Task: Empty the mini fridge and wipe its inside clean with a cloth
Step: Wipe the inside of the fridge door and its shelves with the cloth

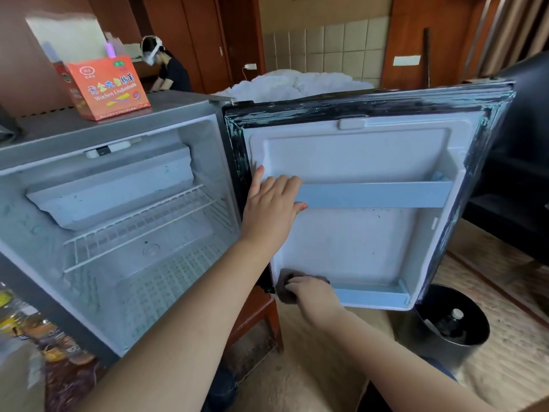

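The mini fridge (190,126) stands open with a freezer box and a wire shelf (142,230) inside; nothing lies on the shelf. Its door (371,248) swings out to the right. My left hand (271,206) grips the left end of the blue door rail (374,194), fingers over the top and thumb under it. My right hand (312,292) holds a grey cloth (286,278) against the lower left corner of the door liner, beside the bottom door shelf (374,295).
A red carton (110,84) sits on top of the fridge. A black bin (445,328) with a bottle in it stands on the floor under the door. Packaged items (26,322) lie at lower left. Another person (169,69) bends over behind the fridge.
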Action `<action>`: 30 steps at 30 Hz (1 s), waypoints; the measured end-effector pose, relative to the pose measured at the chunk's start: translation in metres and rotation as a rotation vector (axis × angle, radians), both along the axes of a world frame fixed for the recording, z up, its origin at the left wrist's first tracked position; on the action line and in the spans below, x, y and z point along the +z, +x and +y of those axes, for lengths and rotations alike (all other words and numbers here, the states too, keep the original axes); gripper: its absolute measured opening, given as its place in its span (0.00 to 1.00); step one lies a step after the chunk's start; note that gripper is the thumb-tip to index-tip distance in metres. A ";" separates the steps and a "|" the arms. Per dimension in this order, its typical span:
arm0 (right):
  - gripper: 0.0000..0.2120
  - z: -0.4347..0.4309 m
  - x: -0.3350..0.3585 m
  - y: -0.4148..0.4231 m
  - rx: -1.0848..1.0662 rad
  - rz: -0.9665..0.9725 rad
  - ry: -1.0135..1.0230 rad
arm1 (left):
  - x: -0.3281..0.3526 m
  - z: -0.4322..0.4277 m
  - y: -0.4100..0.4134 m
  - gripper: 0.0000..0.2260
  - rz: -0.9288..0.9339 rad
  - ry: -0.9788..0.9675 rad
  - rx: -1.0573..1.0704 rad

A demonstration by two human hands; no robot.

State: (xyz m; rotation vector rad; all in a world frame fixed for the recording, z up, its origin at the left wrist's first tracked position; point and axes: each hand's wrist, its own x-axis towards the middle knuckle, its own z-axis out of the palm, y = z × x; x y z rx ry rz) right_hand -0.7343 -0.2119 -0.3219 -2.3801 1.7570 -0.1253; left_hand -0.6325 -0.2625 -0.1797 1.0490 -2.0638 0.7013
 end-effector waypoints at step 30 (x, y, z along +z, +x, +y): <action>0.19 0.026 -0.022 -0.064 -0.293 -0.201 -0.337 | -0.006 -0.004 -0.006 0.14 0.077 -0.043 -0.022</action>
